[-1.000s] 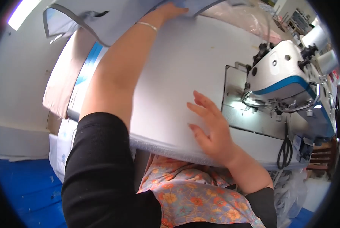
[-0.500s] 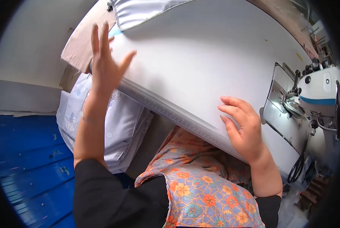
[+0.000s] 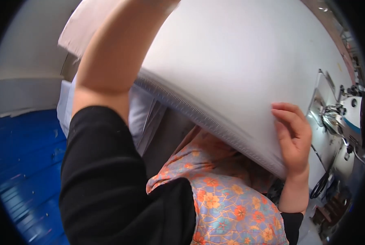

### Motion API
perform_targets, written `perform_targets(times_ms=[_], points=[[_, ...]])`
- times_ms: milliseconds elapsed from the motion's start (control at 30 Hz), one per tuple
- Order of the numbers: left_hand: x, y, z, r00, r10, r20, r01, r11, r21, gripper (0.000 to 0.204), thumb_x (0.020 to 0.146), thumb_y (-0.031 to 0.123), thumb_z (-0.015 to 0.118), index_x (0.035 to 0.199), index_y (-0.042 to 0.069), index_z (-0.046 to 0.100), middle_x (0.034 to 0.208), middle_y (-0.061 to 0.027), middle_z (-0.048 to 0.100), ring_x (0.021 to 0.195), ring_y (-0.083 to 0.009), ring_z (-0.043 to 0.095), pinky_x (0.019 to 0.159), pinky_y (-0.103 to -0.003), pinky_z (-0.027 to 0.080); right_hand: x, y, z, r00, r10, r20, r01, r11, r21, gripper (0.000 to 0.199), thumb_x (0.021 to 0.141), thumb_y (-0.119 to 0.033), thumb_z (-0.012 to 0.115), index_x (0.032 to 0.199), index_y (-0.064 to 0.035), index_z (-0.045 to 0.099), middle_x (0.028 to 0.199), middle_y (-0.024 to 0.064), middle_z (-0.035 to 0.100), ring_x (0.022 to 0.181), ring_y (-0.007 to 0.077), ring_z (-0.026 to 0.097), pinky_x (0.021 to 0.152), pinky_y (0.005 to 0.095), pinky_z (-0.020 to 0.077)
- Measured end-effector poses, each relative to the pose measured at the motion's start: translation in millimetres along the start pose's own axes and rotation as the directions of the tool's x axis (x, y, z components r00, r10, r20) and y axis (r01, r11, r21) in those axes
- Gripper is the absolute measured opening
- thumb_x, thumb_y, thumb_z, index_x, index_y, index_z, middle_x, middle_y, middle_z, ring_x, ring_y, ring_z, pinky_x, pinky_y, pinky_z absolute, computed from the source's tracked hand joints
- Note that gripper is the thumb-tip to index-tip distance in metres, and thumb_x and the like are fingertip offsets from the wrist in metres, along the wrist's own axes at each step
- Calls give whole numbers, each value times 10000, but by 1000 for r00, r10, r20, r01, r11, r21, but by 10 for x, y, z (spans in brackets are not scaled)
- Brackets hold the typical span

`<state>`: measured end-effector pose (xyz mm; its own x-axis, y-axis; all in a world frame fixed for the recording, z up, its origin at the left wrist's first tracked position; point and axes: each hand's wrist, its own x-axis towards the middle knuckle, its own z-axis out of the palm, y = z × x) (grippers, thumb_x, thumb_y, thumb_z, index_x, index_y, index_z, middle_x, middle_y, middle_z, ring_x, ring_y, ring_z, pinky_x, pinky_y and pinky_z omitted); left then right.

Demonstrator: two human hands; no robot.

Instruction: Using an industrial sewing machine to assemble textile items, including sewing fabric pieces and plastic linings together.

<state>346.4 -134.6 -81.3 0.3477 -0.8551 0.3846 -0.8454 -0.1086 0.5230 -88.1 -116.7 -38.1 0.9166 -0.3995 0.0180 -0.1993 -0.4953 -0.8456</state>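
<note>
My left arm stretches up across the far left of the white table. The hand at its end lies beyond the upper edge of the picture. My right hand is over the near right part of the table, close to its front edge. Its fingers are loosely bent with the thumb apart from them, and nothing is between them. Whether its fingertips touch the tabletop I cannot tell. To the right of this hand stands a white sewing machine with a blue stripe, its metal plate set in the table.
A grey ruler-like strip runs along the table's front edge. Pale folded fabric lies below the table at the left, partly behind my arm. A pinkish board or cloth sticks out at the far left. Blue flooring spreads at the left.
My left arm has reached up and forward, taking the hand out of the picture. The silvery-edged white cloth at the top is no longer seen. My right hand appears farther right as the view shifts.
</note>
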Motion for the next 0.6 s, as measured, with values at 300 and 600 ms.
perform_targets(times_ms=[300, 600], points=[[-5459, -345, -215, 555, -543, -630, 797, 565, 214, 393, 894, 157, 678, 1244, -3, 595, 1190, -216, 642, 1115, -365, 612, 1002, -415, 462, -122, -285, 419, 898, -111, 425, 360, 741, -567, 831, 619, -104, 824, 1403, -174, 557, 1595, 213, 327, 1473, 422, 301, 1183, 566, 230], [-5861, -1198, 1807, 693, -721, -11, 530, 499, 685, 893, 776, 281, 743, 1523, 39, 318, 1611, -209, 258, 1501, -385, 238, 1173, -614, 238, -116, -71, 400, 904, -144, 403, 390, 662, -640, 974, 612, -157, 826, 1495, -236, 422, 1566, 283, 330, 1426, 526, 315, 1130, 634, 284]])
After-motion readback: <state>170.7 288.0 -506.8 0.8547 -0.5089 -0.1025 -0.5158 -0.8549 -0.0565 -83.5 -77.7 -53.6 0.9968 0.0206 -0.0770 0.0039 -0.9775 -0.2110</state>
